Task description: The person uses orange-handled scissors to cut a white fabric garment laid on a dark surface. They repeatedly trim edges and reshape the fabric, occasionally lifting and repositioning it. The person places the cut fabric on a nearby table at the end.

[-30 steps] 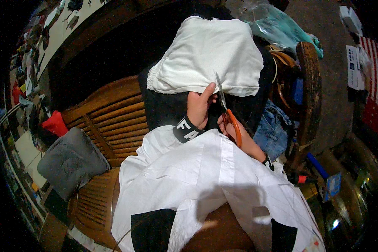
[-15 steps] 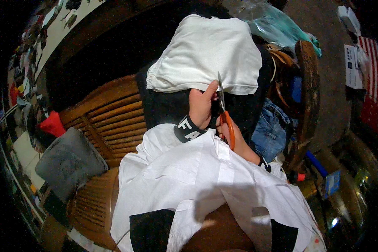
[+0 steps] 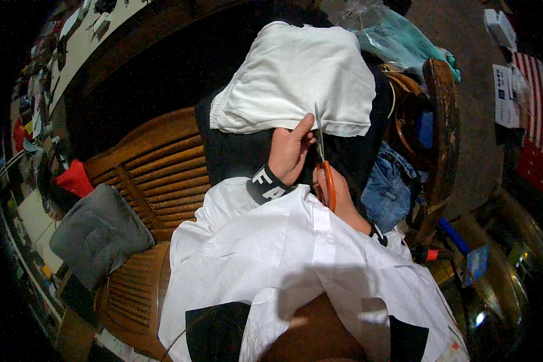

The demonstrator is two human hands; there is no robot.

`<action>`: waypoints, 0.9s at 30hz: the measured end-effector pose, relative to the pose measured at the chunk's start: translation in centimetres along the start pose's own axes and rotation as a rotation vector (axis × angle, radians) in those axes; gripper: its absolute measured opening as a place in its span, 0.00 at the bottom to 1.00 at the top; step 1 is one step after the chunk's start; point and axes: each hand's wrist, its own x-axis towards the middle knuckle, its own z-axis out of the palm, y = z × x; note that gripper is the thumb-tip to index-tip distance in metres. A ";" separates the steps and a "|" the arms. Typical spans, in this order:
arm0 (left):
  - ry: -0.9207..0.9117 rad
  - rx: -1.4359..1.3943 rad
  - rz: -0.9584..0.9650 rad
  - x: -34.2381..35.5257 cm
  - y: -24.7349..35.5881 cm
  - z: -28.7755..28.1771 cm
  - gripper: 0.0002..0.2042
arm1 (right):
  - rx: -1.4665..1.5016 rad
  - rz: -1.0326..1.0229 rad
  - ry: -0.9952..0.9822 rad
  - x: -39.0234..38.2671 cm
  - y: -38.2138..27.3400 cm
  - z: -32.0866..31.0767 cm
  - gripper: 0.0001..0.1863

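Observation:
A white cloth garment (image 3: 295, 72) with a gathered edge on its left side lies spread over dark fabric on my lap. My left hand (image 3: 288, 155) pinches its near edge, thumb on top and fingers curled beneath. Orange-handled scissors (image 3: 330, 187) are in my right hand (image 3: 344, 199), just right of the left one. Their blades point away from me, and the tip lies over the garment beside my left thumb. The right fingers are partly hidden behind the handle.
A slatted wooden bench (image 3: 157, 163) with a grey cushion (image 3: 105, 232) and a red cloth (image 3: 74, 178) is at left. Folded jeans (image 3: 389, 184) lie to the right, beside a wooden armrest (image 3: 441, 139). Clear and green plastic bags (image 3: 398, 39) sit at the far right.
The scissors' handle and blades have shifted slightly in my right hand. My left hand has moved a little to the left, still pinching the garment's edge.

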 end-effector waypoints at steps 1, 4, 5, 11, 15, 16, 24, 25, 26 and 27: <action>-0.004 0.010 0.005 -0.1 0.1 0.0 0.12 | 0.009 -0.044 0.028 0.1 0.4 0.3 0.10; 0.011 -0.003 -0.049 -0.1 0.1 -0.3 0.07 | 0.118 -0.073 0.028 0.2 1.4 0.3 0.11; 0.005 -0.009 -0.063 -0.1 0.1 -0.5 0.07 | 0.167 -0.065 0.013 0.2 1.8 0.3 0.11; 0.015 -0.029 -0.095 -0.1 0.3 -0.2 0.07 | 0.033 -0.147 -0.023 0.1 1.2 0.4 0.16; 0.013 -0.025 -0.083 -0.3 0.3 0.0 0.07 | 0.075 -0.152 -0.056 0.4 2.3 -0.1 0.14; 0.010 -0.026 -0.094 -0.2 0.2 -0.2 0.07 | 0.073 -0.129 -0.067 0.1 1.5 -0.2 0.12; -0.044 -0.006 -0.047 0.0 -0.3 0.0 0.10 | -0.049 -0.167 0.014 0.1 0.9 -0.2 0.06; -0.046 -0.012 -0.060 0.2 -0.4 -0.1 0.11 | -0.100 -0.200 0.041 0.1 0.8 0.0 0.06; -0.041 -0.018 -0.060 0.2 -0.5 -0.2 0.11 | -0.151 -0.233 0.067 0.2 0.7 0.1 0.07; -0.038 -0.025 -0.062 0.1 -0.4 -0.1 0.11 | -0.141 -0.210 0.062 0.1 0.4 0.1 0.07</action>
